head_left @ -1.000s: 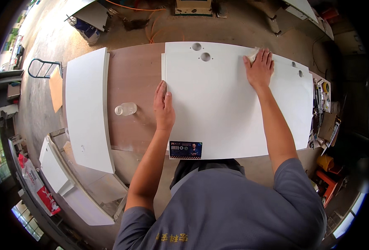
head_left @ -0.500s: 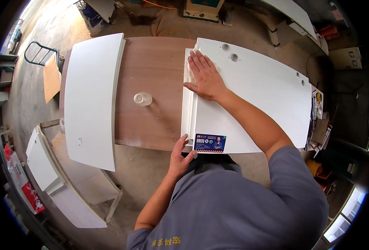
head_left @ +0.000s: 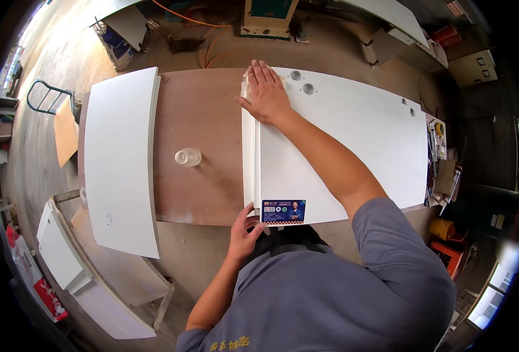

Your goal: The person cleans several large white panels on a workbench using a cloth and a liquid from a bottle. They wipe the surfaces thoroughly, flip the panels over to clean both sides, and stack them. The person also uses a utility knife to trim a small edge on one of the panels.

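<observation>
My right hand (head_left: 268, 97) lies flat with fingers stretched over a pale, crumpled cloth (head_left: 245, 89). The cloth is pressed against the far left corner of a white panel (head_left: 341, 138), and most of it is hidden under the palm. At the near left corner, my left hand (head_left: 245, 233) has its fingers bent against the panel edge and its thumb close to a dark blue printed label (head_left: 283, 212). Further white edges (head_left: 248, 158) stick out on the left beneath the top panel. Round holes (head_left: 308, 88) show in the panel's far side.
A small clear jar (head_left: 188, 156) stands on the brown tabletop (head_left: 207, 117). Another white panel (head_left: 119, 158) covers the table's left end. White cabinet parts (head_left: 116, 293) rest on the floor at lower left. Assorted tools (head_left: 436, 141) lie beyond the right end.
My right hand has slid with the cloth toward the panel's far left corner. My left hand stays at the near corner. The whole view has shifted, so the table appears lower and further left.
</observation>
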### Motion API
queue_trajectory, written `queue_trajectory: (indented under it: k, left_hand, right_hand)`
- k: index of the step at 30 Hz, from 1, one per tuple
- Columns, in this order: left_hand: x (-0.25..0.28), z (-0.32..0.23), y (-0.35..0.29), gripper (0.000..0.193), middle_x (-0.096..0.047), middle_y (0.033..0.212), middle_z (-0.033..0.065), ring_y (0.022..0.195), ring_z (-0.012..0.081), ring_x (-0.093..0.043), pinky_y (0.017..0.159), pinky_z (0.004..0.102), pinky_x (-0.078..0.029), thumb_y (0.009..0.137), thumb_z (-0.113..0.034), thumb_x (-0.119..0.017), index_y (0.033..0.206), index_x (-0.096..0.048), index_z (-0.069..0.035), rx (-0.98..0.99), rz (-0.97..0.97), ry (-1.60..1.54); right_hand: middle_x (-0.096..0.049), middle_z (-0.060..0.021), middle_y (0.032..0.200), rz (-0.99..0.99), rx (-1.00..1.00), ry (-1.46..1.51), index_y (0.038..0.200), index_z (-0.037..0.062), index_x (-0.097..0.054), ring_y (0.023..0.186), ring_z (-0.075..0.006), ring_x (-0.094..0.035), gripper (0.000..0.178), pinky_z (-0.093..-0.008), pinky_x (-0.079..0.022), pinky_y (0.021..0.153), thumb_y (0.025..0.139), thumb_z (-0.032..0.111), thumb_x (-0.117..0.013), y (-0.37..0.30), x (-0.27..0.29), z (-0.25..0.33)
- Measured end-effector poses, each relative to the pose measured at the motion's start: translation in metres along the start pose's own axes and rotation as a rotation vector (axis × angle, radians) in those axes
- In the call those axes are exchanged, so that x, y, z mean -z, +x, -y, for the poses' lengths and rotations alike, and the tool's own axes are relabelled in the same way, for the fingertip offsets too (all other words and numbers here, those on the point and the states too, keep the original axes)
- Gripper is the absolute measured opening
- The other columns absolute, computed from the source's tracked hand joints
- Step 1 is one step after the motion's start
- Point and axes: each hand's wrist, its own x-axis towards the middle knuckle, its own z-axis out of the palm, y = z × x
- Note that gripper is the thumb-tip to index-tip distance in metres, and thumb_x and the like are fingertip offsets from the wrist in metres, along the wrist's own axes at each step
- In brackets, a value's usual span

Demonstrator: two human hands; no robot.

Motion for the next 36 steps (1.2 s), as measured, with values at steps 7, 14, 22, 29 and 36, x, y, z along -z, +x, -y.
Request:
queue_trajectory:
  k: [7,14,22,29,36]
  left_hand:
    - [0.001,0.003,0.0,0.066,-0.056,0.143,0.0163,0.118,0.0222,-0.065,0.102,0.0374,-0.054,0.096,0.002,-0.069,0.154,-0.038,0.005,-0.023,-0.011,-0.082]
    - [0.0,0.007,0.0,0.069,-0.065,0.131,0.018,0.116,0.0226,-0.067,0.101,0.037,-0.054,0.097,-0.002,-0.07,0.157,-0.036,0.002,0.03,0.002,-0.127]
    - [0.009,-0.005,0.004,0.061,-0.058,0.143,0.0156,0.123,0.0234,-0.061,0.104,0.0388,-0.051,0.098,-0.012,-0.071,0.152,-0.045,0.002,-0.06,-0.001,0.113]
    - [0.028,-0.044,0.03,0.045,-0.061,0.139,0.0143,0.124,0.0228,-0.06,0.109,0.0363,-0.045,0.111,-0.023,-0.05,0.146,-0.05,0.004,-0.293,-0.307,0.088]
    - [-0.022,-0.08,0.066,0.042,-0.056,0.142,0.0209,0.136,0.0308,-0.051,0.117,0.0415,-0.038,0.105,-0.012,-0.054,0.143,-0.052,0.006,-0.626,-0.208,0.441]
  right_hand:
    - [-0.02,-0.016,0.172,-0.073,-0.362,-0.047,0.162,-0.0004,-0.025,0.161,-0.0307,-0.014,0.088,-0.0434,-0.011,0.131,0.105,0.064,-0.039,-0.076,0.0,-0.161]
    - [-0.021,-0.0194,0.171,-0.094,-0.713,-0.146,0.163,-0.0017,-0.023,0.159,-0.0356,-0.016,0.091,-0.0472,-0.013,0.13,0.104,0.065,-0.04,-0.148,-0.003,-0.27]
    - [-0.032,-0.0149,0.168,-0.14,0.205,-0.004,0.158,0.0004,-0.035,0.157,-0.0302,-0.024,0.086,-0.0436,-0.016,0.129,0.1,0.062,-0.05,-0.076,-0.009,0.013]
    - [-0.03,-0.0155,0.169,0.259,0.51,0.339,0.159,-0.0012,-0.034,0.158,-0.0316,-0.023,0.091,-0.0464,-0.02,0.129,0.093,0.053,-0.065,-0.268,0.034,0.092]
    - [-0.018,-0.0192,0.172,0.058,-0.267,0.035,0.163,-0.0014,-0.024,0.161,-0.0328,-0.013,0.082,-0.0477,-0.011,0.13,0.104,0.049,-0.05,-0.346,0.039,-0.056]
